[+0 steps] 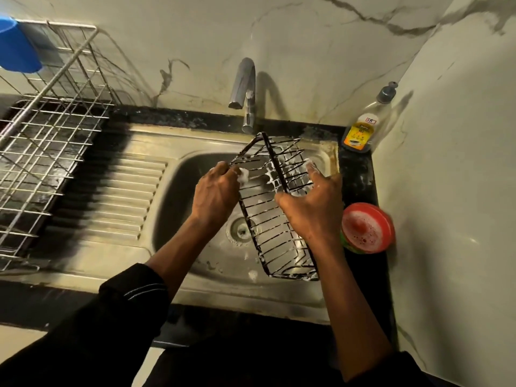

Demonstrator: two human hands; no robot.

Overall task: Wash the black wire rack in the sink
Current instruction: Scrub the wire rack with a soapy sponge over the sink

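The rack (272, 219) is up over the sink (237, 291), tipped on a slant. Its far end is near the tap (244, 88) and its near end is low by the front of the bowl. I cannot tell if that low end rests on the sink.

The left grip (216, 191) has its fingers curled round the left edge wire. The right grip (310, 205) holds the right side, thumb in front and fingers reaching up along the wires. Both grips are wet with white foam (243, 174).

White foam sits on many of the wires, and bits of it lie in the bowl. No water can be seen coming from the tap. So I think this is the soaping and rubbing step, and the rinse is not yet done.

Next, I think the wires need more rubbing where no foam shows, mostly at the low end. Then the tap must be turned on, so one grip has to let go while the other keeps the rack up. The wet wires may be slippy.

A red soap tub (365, 227) and a bottle (360, 129) stand on the surface to the right.
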